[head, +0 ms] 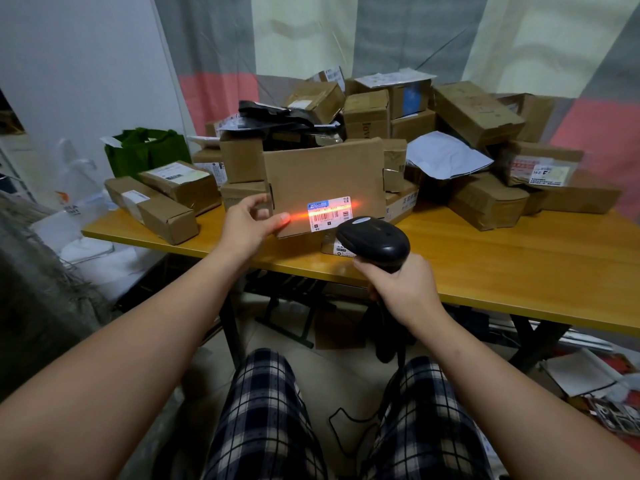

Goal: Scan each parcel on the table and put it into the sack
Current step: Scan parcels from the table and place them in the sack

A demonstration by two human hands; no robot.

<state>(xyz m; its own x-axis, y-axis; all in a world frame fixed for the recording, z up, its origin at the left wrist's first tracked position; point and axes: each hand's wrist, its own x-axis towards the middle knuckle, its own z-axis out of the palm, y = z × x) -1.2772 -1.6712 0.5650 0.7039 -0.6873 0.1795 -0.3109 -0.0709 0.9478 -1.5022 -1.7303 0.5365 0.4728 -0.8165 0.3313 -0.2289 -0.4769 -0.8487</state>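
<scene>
Holding a flat cardboard box (325, 174) upright just above the near edge of a wooden table (519, 258), the person's left hand (247, 225) clamps the box's left edge, with the thumb on the front face and the fingers curled behind it. A white shipping label (329, 213) sits low on the front, and a glowing red scan line crosses its barcode and reaches the thumb tip. The right hand (403, 292) is wrapped tightly round the handle of a black barcode scanner (374, 242), whose head points at the label from just beside it. Behind the box, a heap of cardboard parcels (478, 112) covers the table. A green bag (149, 150) stands at the table's far left. A frayed grey woven sack (45, 289) fills the left edge, well apart from the box.
</scene>
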